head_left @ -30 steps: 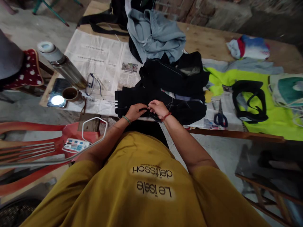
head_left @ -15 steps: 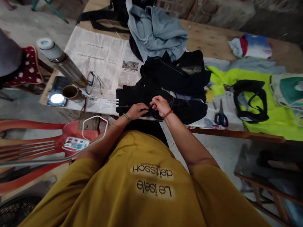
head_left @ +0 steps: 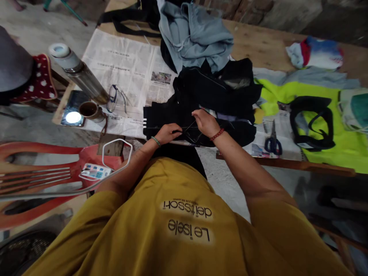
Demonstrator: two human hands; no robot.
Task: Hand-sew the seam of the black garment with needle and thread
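A black garment point(head_left: 161, 115) with white stripes at its left end lies along the table's near edge. My left hand point(head_left: 170, 133) pinches the cloth at the near edge, thumb against fingers. Just to the right and a little higher, my right hand point(head_left: 206, 122) is closed, its fingertips pinched together above the cloth. A thin pale thread point(head_left: 189, 125) runs from the cloth by the left fingertips up to the right hand. Whether a needle sits in the right fingers is too small to tell.
Scissors point(head_left: 273, 142) and a black strap loop point(head_left: 297, 122) lie to the right, near a yellow-green garment point(head_left: 342, 153) and an iron point(head_left: 355, 109). On the left stand a flask point(head_left: 86, 78), a mug point(head_left: 91, 111) and glasses point(head_left: 112, 97). Grey clothing point(head_left: 198, 34) is piled behind.
My right hand has moved right and slightly up, away from the left hand, drawing the thread out between them. My left hand has stayed at the cloth.
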